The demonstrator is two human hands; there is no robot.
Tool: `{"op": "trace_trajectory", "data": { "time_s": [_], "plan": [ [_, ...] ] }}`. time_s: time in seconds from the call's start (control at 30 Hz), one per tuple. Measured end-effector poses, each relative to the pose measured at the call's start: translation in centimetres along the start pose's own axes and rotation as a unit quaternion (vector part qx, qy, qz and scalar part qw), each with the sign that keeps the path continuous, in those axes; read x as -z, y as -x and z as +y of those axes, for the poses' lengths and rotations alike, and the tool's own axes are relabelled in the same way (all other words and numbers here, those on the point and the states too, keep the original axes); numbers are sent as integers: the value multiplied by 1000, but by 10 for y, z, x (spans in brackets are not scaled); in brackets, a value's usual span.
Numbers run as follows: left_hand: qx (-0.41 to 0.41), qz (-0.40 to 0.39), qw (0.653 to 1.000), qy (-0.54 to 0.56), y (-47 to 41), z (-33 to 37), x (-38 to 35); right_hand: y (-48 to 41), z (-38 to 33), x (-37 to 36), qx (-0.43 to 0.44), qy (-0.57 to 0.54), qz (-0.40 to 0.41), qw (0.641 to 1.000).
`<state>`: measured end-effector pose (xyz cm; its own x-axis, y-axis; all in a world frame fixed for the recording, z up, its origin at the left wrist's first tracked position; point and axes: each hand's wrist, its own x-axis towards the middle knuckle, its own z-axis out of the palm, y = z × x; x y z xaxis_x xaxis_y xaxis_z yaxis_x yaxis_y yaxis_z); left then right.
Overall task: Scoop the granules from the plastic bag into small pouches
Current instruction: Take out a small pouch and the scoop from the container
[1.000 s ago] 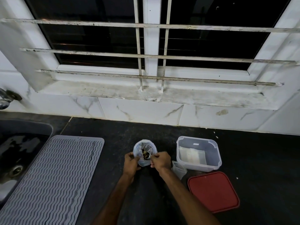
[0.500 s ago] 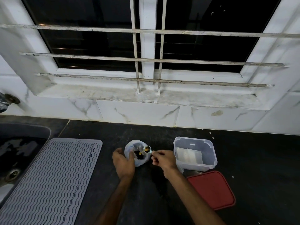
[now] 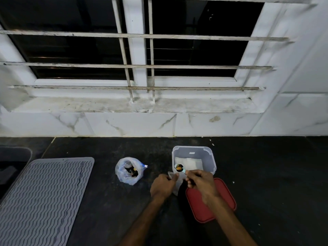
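Observation:
A clear plastic bag (image 3: 128, 171) with dark and orange granules inside stands open on the black counter, with neither hand touching it. To its right, my right hand (image 3: 201, 181) pinches the handle of a small pale-blue spoon (image 3: 179, 168) whose bowl holds orange and dark granules. My left hand (image 3: 162, 186) pinches the rim of a small clear pouch (image 3: 175, 183) just below the spoon. The pouch is partly hidden between my hands.
A clear plastic tub (image 3: 194, 159) with white pouches in it stands behind my hands. Its red lid (image 3: 211, 199) lies on the counter under my right wrist. A grey ribbed mat (image 3: 42, 196) lies at the left beside a dark sink (image 3: 12, 162). A tiled wall rises behind.
My right hand lifted the loaded spoon out of the bag and carried it right. My left hand let go of the bag and took hold of the small pouch.

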<state>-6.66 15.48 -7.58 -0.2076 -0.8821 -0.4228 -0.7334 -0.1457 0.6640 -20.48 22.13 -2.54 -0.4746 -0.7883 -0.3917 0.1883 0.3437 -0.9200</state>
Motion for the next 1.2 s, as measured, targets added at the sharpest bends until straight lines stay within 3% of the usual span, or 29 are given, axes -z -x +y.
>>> {"op": "trace_trajectory", "data": {
  "time_s": [0.3, 0.47, 0.53, 0.63, 0.67, 0.83, 1.0, 1.2],
  "plan": [
    [-31, 27, 999, -12, 6, 0, -1, -10, 26, -3, 53, 125, -17, 991],
    [-34, 27, 999, -6, 5, -9, 1, -11, 33, -8, 120, 228, -17, 966],
    [-32, 22, 999, -8, 4, -10, 3, -12, 36, -9, 203, 312, -32, 928],
    [-36, 12, 999, -2, 2, -10, 4, -14, 42, -10, 286, 505, -72, 811],
    [-35, 8, 999, 5, 1, -10, 4, -14, 44, -10, 309, 527, -64, 789],
    [-35, 4, 999, 11, -1, -12, 4, -3, 52, -3, 364, 447, -16, 817],
    [-40, 13, 999, 26, 0, -13, 4, -1, 55, -2, 313, 343, 12, 885],
    [-49, -2, 997, 51, -1, -15, 4, 0, 55, -6, 262, 291, 8, 920]
  ]
}}
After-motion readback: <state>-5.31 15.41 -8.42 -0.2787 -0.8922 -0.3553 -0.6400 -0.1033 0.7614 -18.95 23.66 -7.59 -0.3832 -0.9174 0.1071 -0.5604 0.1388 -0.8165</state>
